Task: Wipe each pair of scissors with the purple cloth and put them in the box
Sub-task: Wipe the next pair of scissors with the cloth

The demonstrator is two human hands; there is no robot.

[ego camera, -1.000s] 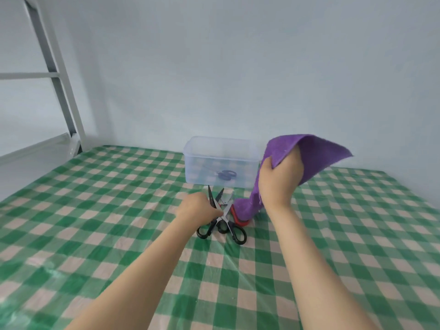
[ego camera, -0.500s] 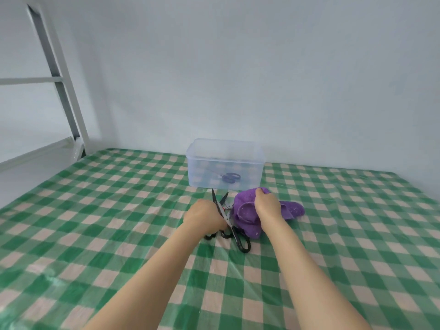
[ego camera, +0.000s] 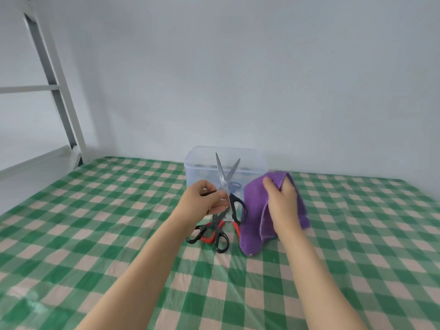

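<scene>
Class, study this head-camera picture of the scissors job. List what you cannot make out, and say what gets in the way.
Head view: contents of the box, blurred by its cloudy wall and crossed by the raised scissors.
Head view: blades of the scissors on the table, partly covered by the left hand.
Head view: anything beneath the cloth, which the right hand holds.
</scene>
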